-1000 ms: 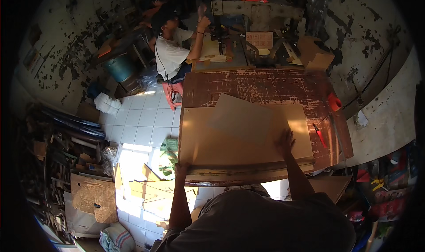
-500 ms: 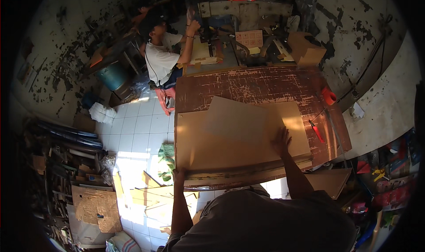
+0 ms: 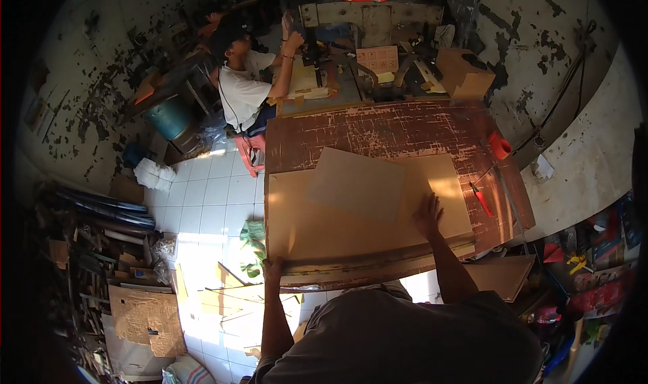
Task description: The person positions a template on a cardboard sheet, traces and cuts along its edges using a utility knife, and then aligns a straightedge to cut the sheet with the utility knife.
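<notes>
A large brown cardboard sheet lies on the worn red-brown table before me. On top of it rests a smaller greyish sheet, turned at an angle. My right hand presses flat on the right part of the cardboard, fingers spread. At the sheet's near left corner, my left hand grips the edge, its fingers partly hidden. A long dark strip runs along the near edge between my arms. Right of the sheet lies a red-handled tool, apparently pliers or a cutter.
Beyond the table's left end a person sits on a red stool, arms raised at a cluttered workbench. An orange-red roll sits at the table's right. Cardboard pieces lean at lower left, near a green cloth.
Both my hands and the sheets stay in place. The view shifts very slightly; nothing else has visibly moved.
</notes>
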Demonstrator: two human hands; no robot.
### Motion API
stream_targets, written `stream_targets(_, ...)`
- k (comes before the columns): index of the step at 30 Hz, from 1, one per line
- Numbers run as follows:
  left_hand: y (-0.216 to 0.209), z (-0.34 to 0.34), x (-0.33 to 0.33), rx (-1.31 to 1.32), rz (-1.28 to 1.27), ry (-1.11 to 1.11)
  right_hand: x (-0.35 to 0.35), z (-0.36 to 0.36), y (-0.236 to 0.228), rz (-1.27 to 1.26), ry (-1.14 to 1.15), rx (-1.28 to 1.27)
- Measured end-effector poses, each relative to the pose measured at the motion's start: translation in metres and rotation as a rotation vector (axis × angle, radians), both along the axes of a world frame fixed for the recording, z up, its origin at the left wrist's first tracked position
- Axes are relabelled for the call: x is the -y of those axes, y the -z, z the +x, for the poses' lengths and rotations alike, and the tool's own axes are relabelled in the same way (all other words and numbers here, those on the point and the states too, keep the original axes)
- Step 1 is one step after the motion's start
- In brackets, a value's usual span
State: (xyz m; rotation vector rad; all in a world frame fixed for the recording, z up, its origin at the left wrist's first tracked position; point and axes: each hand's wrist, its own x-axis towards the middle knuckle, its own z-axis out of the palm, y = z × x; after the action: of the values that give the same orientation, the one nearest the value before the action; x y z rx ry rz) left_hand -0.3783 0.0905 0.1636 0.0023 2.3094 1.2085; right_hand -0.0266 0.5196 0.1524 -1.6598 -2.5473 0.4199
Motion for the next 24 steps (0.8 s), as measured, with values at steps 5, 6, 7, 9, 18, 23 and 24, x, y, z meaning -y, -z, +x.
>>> stream_targets(5,0.039,-0.020,0.023,-0.081,-0.107,0.092,0.003,-0.008,-0.001,-0.019,-0.031,-0.050)
stream_targets(6,0.050,-0.024,0.031,-0.125,-0.110,0.143,0.003,-0.013,-0.002,-0.026,-0.036,-0.058)
stream_targets(7,0.053,-0.025,0.031,-0.123,-0.110,0.148,0.003,-0.012,-0.001,-0.026,-0.031,-0.056)
stream_targets(9,0.056,-0.027,0.034,-0.182,-0.163,0.159,0.002,-0.013,-0.001,-0.003,-0.035,-0.044)
stream_targets(18,0.006,-0.006,0.015,-0.116,-0.198,0.050,0.015,-0.019,-0.021,-0.031,-0.020,0.025)
stream_targets(23,-0.028,0.012,-0.008,-0.066,-0.300,0.046,0.005,-0.003,-0.005,0.001,-0.012,-0.025)
stream_targets(24,-0.052,0.023,-0.020,-0.096,-0.370,-0.012,0.002,-0.001,0.000,0.007,-0.014,-0.040)
